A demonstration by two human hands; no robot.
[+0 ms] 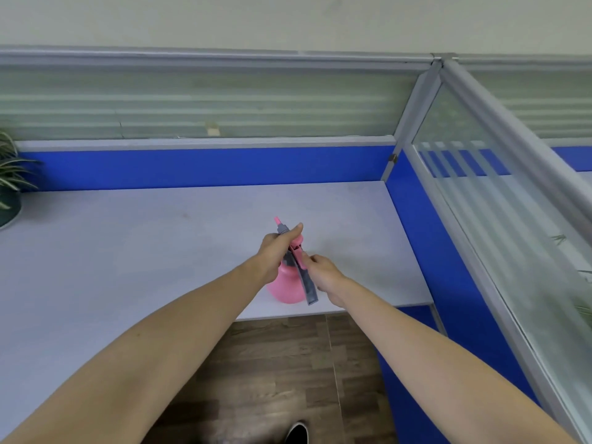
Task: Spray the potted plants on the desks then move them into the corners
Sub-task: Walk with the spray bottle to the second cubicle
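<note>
A pink spray bottle (286,288) with a grey head and long grey handle stands near the front edge of the pale desk (160,251). My left hand (278,248) is closed around the sprayer head, thumb along its top. My right hand (322,272) touches the pink trigger and grey handle from the right; whether it grips them I cannot tell. A potted plant (9,184) with thin striped leaves in a dark green pot sits at the desk's far left, cut off by the frame edge. Leaves of another plant (560,238) show faintly behind the right glass partition.
Blue partition panels topped with frosted glass (208,104) close off the back and right side of the desk, meeting at the back right corner (389,179). Wood-look floor (272,363) lies below the desk's cut-out, with a dark shoe (296,432) at the bottom.
</note>
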